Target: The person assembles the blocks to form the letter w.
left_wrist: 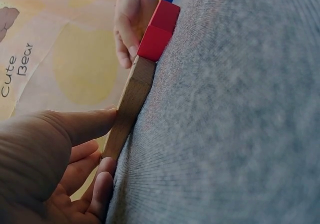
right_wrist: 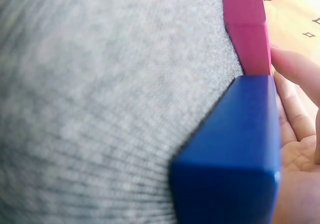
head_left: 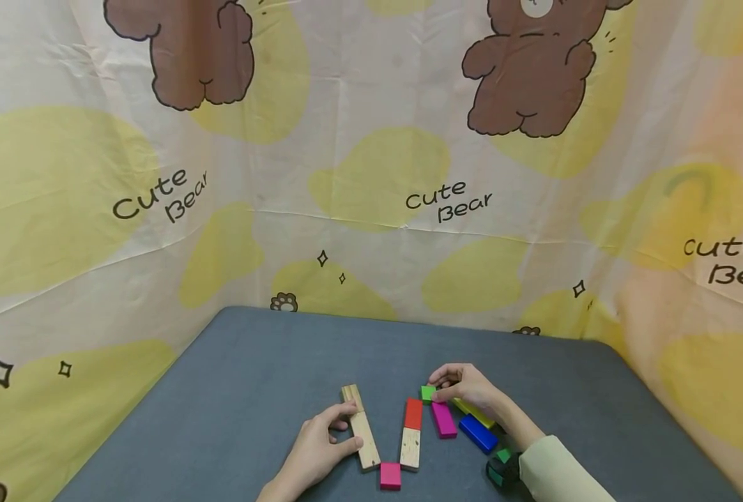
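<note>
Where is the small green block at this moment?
In the head view, the small green block lies on the grey table, right of centre, pinched by the right hand, just beyond the red block.

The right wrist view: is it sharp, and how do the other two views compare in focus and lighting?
Right wrist view: the blue block fills the frame, soft-edged, and the grey mat is blurred. Left wrist view: the left hand is soft, the mat weave smeared. Head view: evenly lit, sharp, wide-angle bending at the edges; no glare.
</note>
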The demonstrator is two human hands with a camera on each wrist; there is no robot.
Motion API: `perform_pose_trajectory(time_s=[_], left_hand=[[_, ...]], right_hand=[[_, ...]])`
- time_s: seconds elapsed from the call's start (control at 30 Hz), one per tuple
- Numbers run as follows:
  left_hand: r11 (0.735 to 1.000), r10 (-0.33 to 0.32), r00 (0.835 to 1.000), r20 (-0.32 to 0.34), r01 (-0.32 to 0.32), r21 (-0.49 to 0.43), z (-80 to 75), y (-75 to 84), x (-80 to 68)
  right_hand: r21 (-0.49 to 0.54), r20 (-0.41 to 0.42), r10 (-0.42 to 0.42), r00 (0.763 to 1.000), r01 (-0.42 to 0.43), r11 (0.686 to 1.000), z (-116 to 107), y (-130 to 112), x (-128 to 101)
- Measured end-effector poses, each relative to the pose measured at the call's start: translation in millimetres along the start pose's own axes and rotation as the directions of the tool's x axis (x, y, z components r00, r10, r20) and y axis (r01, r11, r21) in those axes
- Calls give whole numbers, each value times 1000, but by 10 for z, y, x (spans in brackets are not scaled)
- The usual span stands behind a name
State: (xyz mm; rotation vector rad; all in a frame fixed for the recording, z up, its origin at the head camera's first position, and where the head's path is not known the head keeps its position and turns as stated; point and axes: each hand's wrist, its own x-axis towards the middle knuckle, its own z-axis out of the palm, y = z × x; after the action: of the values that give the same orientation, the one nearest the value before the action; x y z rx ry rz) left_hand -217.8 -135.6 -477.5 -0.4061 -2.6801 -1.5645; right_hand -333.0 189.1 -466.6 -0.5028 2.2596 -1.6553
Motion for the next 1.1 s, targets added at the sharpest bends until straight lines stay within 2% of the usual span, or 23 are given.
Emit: perform_pose_trajectory(time_s=[0.47,1.1], left_hand=[[1000,11,1000,-4,-11,-13,-4,-10,-7],[1000,6,1000,0,-6,-12,-9,-17,0]], right_hand=[[-26,9,-20,1000,21,999,17,2,-30],[-2,10,-25,1000,25,1000,33,1,-37]])
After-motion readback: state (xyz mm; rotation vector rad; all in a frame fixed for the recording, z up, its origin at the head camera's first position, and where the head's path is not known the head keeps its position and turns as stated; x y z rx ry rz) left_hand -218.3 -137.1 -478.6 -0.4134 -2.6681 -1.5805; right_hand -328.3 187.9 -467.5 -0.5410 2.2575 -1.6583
